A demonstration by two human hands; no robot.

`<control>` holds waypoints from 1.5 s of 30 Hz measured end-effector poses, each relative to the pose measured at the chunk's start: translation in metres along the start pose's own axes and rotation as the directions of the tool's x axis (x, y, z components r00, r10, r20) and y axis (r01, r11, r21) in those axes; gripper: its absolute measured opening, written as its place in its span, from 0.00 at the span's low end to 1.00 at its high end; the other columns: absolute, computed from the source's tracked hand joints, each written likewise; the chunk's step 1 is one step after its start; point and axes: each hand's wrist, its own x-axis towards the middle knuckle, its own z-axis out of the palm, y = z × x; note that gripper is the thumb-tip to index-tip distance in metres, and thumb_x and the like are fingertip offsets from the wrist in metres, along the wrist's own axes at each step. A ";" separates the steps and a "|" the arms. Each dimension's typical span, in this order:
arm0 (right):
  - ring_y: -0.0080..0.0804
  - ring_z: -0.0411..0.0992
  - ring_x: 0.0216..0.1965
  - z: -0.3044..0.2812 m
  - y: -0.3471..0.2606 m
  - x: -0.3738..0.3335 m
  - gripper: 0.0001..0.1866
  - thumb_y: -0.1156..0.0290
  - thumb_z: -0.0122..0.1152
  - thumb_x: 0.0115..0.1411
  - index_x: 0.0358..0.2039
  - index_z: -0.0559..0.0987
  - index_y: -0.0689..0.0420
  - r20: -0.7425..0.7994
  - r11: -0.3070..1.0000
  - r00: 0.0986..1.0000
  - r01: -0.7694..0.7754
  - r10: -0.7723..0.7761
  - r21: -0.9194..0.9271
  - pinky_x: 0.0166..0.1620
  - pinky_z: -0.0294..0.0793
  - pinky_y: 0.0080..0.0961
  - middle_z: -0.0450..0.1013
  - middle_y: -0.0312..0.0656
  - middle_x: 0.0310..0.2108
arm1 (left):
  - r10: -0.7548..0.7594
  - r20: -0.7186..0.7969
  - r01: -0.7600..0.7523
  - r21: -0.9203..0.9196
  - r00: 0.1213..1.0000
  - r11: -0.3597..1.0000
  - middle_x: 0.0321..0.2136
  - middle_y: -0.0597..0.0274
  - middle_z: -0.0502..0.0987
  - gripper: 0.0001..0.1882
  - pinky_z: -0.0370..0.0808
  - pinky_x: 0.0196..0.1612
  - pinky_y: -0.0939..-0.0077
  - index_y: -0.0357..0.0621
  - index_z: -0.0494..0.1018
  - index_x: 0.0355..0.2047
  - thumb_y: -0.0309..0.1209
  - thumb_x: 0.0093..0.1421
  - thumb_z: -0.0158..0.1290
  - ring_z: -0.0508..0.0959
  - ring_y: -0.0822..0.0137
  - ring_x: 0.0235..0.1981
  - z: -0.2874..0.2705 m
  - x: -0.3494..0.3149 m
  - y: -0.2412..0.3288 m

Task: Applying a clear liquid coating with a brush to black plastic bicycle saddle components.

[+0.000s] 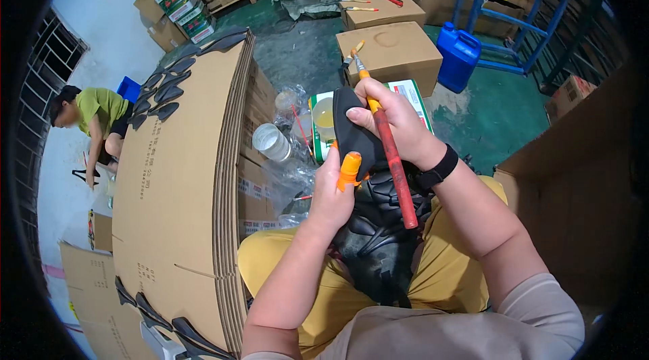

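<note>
My left hand point(332, 191) is closed on the lower end of a black, curved, saddle-shaped pad point(348, 127), with orange covers on its thumb and a finger. My right hand point(399, 120) grips a paintbrush point(393, 164) with a red and yellow handle, bristles pointing up and away. The right thumb also presses on the pad's upper part. More black pads point(378, 204) lie piled in my lap, over a dark cloth. Just beyond the pad stands a tub of yellowish liquid point(324, 116), partly hidden by it.
A tall stack of flat cardboard point(179, 177) on the left bears several black pads point(169, 86). A white cup point(272, 142) stands amid clear plastic. Ahead are cardboard boxes point(392, 52) with brushes, a blue jerrycan point(458, 56) and a blue frame. A co-worker point(98, 113) bends at far left.
</note>
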 end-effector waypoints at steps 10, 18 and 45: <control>0.23 0.54 0.25 0.004 0.008 0.003 0.17 0.63 0.61 0.55 0.25 0.63 0.58 -0.009 0.990 0.995 -0.101 0.102 0.099 0.30 0.59 0.21 0.55 0.34 0.21 | -0.002 0.028 -0.005 0.231 1.000 0.973 0.36 0.47 0.74 0.19 0.69 0.44 0.72 0.34 0.63 0.49 0.20 0.56 0.37 0.75 0.58 0.40 -0.011 0.003 -0.002; 0.24 0.55 0.25 0.010 0.012 0.004 0.15 0.67 0.61 0.55 0.26 0.63 0.58 -0.087 0.987 0.995 -0.029 0.043 0.158 0.30 0.60 0.20 0.56 0.35 0.21 | 0.049 0.027 -0.056 0.354 0.998 0.934 0.38 0.51 0.73 0.20 0.69 0.44 0.73 0.36 0.63 0.51 0.21 0.57 0.38 0.74 0.61 0.40 -0.022 0.011 -0.010; 0.16 0.65 0.16 -0.024 0.108 0.071 0.20 0.52 0.46 0.63 0.35 0.76 0.57 -0.056 0.807 0.861 -0.449 0.506 0.384 0.20 0.60 0.11 0.69 0.33 0.17 | -0.206 -0.255 0.235 0.086 0.945 0.968 0.31 0.67 0.73 0.16 0.69 0.37 0.83 0.40 0.70 0.40 0.20 0.50 0.57 0.73 0.76 0.32 -0.121 0.090 -0.060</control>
